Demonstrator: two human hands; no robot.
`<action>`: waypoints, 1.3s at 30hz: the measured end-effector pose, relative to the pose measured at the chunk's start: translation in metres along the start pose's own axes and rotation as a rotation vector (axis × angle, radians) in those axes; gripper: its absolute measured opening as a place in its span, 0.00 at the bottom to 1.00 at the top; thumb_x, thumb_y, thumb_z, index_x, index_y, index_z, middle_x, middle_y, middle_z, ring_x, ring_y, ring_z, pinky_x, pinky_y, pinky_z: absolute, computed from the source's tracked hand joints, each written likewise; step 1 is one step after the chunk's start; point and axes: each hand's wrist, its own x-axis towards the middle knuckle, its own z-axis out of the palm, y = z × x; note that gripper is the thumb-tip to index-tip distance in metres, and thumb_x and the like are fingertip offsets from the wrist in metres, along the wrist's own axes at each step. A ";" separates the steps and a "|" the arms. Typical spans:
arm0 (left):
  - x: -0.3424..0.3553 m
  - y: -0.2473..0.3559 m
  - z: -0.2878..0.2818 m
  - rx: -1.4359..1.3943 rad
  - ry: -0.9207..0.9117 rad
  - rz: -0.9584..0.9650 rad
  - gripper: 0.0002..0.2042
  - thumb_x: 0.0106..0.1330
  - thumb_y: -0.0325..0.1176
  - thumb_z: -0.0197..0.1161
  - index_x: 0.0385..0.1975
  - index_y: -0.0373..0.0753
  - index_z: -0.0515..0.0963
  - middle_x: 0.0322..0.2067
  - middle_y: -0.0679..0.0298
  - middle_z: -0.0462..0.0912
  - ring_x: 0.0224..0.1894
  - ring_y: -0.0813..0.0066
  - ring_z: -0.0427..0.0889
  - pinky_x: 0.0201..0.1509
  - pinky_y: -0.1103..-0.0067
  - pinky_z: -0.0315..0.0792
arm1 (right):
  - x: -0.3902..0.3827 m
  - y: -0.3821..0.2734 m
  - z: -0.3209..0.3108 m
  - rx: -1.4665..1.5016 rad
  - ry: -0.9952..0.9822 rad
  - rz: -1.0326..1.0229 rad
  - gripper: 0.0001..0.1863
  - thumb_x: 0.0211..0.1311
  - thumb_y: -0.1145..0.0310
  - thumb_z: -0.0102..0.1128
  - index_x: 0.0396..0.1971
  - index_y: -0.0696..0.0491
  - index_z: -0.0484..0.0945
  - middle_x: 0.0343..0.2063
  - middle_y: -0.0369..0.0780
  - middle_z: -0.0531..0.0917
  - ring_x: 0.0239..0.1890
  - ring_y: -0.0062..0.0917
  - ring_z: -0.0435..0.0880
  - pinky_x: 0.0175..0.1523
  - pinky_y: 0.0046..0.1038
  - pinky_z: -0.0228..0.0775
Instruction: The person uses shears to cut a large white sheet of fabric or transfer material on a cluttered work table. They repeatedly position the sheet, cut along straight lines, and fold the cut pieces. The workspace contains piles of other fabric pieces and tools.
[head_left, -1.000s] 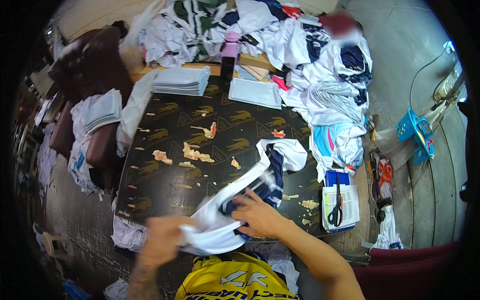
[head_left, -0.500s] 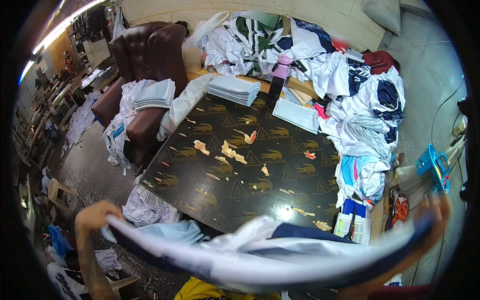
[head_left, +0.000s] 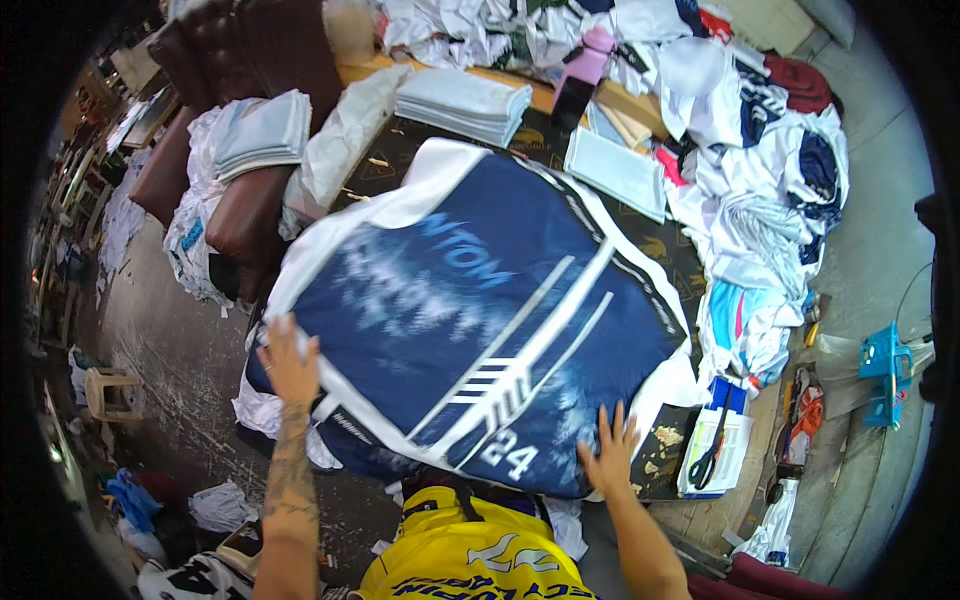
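A large navy and white printed fabric panel [head_left: 430, 310], with white diagonal stripes and a white border, lies spread over the dark table [head_left: 385, 150]. My left hand [head_left: 290, 360] rests on its left edge, fingers spread. At the near right edge my right hand [head_left: 609, 450] lies on the navy cloth with its fingers apart. Neither hand grips the fabric. Beyond the far edge sit a folded stack of pale blue cloths [head_left: 465, 100] and a second pale folded cloth [head_left: 615, 172]. Most of the table top is hidden under the panel.
A pink and black bottle [head_left: 582, 78] stands at the back. Heaped white and navy garments [head_left: 750, 215] line the right side. Black scissors [head_left: 708, 462] lie on papers at the right. A maroon armchair [head_left: 245, 75] holds folded cloths; a blue plastic holder [head_left: 883, 370] is far right.
The fabric panel, held up and blurred between both hands before, now lies flat across the table. Both hands have moved inward and let go, resting on it. The view has shifted.
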 end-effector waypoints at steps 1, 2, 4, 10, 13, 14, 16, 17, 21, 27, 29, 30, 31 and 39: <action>0.002 -0.017 -0.009 0.049 -0.054 -0.107 0.37 0.78 0.57 0.57 0.83 0.51 0.59 0.82 0.54 0.57 0.85 0.46 0.49 0.84 0.43 0.41 | -0.032 0.003 0.005 -0.030 -0.103 0.022 0.46 0.70 0.37 0.61 0.83 0.38 0.59 0.85 0.49 0.48 0.82 0.68 0.45 0.80 0.72 0.30; 0.007 -0.025 -0.017 0.111 -0.133 -0.256 0.38 0.78 0.58 0.57 0.83 0.50 0.58 0.82 0.53 0.57 0.85 0.44 0.49 0.84 0.43 0.41 | -0.059 -0.001 0.009 0.030 -0.117 0.043 0.46 0.69 0.35 0.60 0.82 0.39 0.62 0.85 0.50 0.50 0.81 0.71 0.47 0.80 0.73 0.27; 0.024 -0.022 -0.026 0.070 -0.084 0.014 0.43 0.73 0.60 0.63 0.84 0.50 0.57 0.82 0.51 0.56 0.84 0.41 0.49 0.84 0.43 0.40 | -0.086 -0.016 0.013 -0.093 -0.127 -0.018 0.45 0.68 0.33 0.60 0.80 0.38 0.65 0.84 0.48 0.52 0.79 0.73 0.49 0.79 0.75 0.24; 0.141 0.079 0.039 0.114 -0.060 0.333 0.48 0.65 0.58 0.71 0.83 0.49 0.58 0.83 0.51 0.52 0.85 0.45 0.48 0.85 0.44 0.41 | -0.025 -0.058 0.055 0.024 -0.010 0.017 0.47 0.66 0.28 0.59 0.80 0.37 0.67 0.84 0.49 0.50 0.81 0.71 0.41 0.78 0.76 0.24; 0.227 0.150 0.082 0.149 0.071 0.355 0.50 0.67 0.74 0.60 0.83 0.49 0.60 0.82 0.50 0.55 0.83 0.42 0.52 0.83 0.42 0.45 | 0.050 -0.034 0.049 -0.080 0.233 0.061 0.50 0.64 0.25 0.58 0.81 0.38 0.64 0.85 0.49 0.49 0.82 0.68 0.45 0.80 0.72 0.27; 0.255 0.182 0.094 0.154 0.040 0.369 0.50 0.68 0.77 0.57 0.83 0.49 0.60 0.83 0.50 0.53 0.84 0.42 0.51 0.83 0.42 0.45 | 0.077 -0.019 0.037 -0.069 0.279 0.092 0.51 0.65 0.26 0.57 0.82 0.38 0.62 0.85 0.47 0.48 0.82 0.66 0.45 0.81 0.71 0.28; 0.305 0.252 0.109 0.158 -0.115 0.355 0.54 0.65 0.84 0.49 0.84 0.51 0.57 0.84 0.51 0.50 0.85 0.45 0.46 0.85 0.44 0.42 | 0.128 0.019 0.001 -0.063 0.240 0.132 0.51 0.67 0.29 0.58 0.84 0.39 0.58 0.85 0.47 0.48 0.83 0.65 0.44 0.81 0.69 0.31; 0.325 0.283 0.112 0.102 -0.196 0.367 0.56 0.62 0.87 0.46 0.84 0.52 0.57 0.84 0.51 0.50 0.86 0.47 0.45 0.85 0.44 0.39 | 0.148 0.040 -0.023 -0.058 0.203 0.105 0.49 0.68 0.32 0.60 0.83 0.39 0.59 0.85 0.47 0.50 0.83 0.65 0.45 0.82 0.66 0.35; 0.334 0.339 0.100 -0.008 -0.203 0.487 0.49 0.69 0.78 0.51 0.85 0.56 0.54 0.84 0.50 0.50 0.85 0.46 0.48 0.84 0.42 0.41 | 0.114 0.062 -0.088 -0.224 0.438 0.260 0.35 0.75 0.56 0.61 0.78 0.49 0.66 0.80 0.53 0.62 0.77 0.67 0.60 0.78 0.61 0.53; 0.066 0.270 0.068 -0.350 -0.116 0.507 0.40 0.79 0.51 0.60 0.85 0.46 0.52 0.83 0.47 0.50 0.85 0.43 0.47 0.84 0.42 0.41 | -0.056 0.020 -0.015 0.036 0.114 -0.014 0.29 0.67 0.56 0.68 0.66 0.50 0.79 0.75 0.47 0.72 0.79 0.53 0.63 0.76 0.66 0.53; -0.040 0.267 0.041 -0.337 -0.327 0.541 0.45 0.74 0.49 0.66 0.84 0.40 0.50 0.84 0.45 0.46 0.86 0.43 0.42 0.84 0.41 0.36 | -0.080 0.084 -0.015 0.026 0.400 0.143 0.28 0.67 0.59 0.68 0.65 0.51 0.79 0.69 0.47 0.77 0.76 0.52 0.68 0.77 0.58 0.56; -0.086 0.274 0.027 -0.342 -0.374 0.598 0.47 0.72 0.49 0.68 0.84 0.38 0.50 0.84 0.44 0.45 0.86 0.42 0.41 0.84 0.40 0.35 | -0.093 0.123 -0.022 0.155 0.470 0.283 0.28 0.69 0.63 0.67 0.67 0.56 0.77 0.70 0.52 0.75 0.76 0.56 0.66 0.79 0.52 0.55; -0.130 0.284 0.011 -0.362 -0.470 0.657 0.46 0.72 0.51 0.67 0.84 0.36 0.51 0.84 0.44 0.46 0.86 0.43 0.41 0.84 0.40 0.34 | -0.095 0.158 -0.020 0.135 0.598 0.455 0.31 0.71 0.66 0.64 0.70 0.62 0.72 0.74 0.58 0.68 0.78 0.60 0.61 0.82 0.50 0.50; -0.303 0.332 -0.054 -0.978 -1.490 0.931 0.25 0.71 0.36 0.70 0.68 0.41 0.79 0.66 0.56 0.82 0.68 0.57 0.82 0.78 0.67 0.68 | -0.093 0.298 0.002 0.077 0.543 0.390 0.26 0.70 0.71 0.65 0.64 0.67 0.73 0.55 0.58 0.80 0.58 0.54 0.80 0.64 0.48 0.71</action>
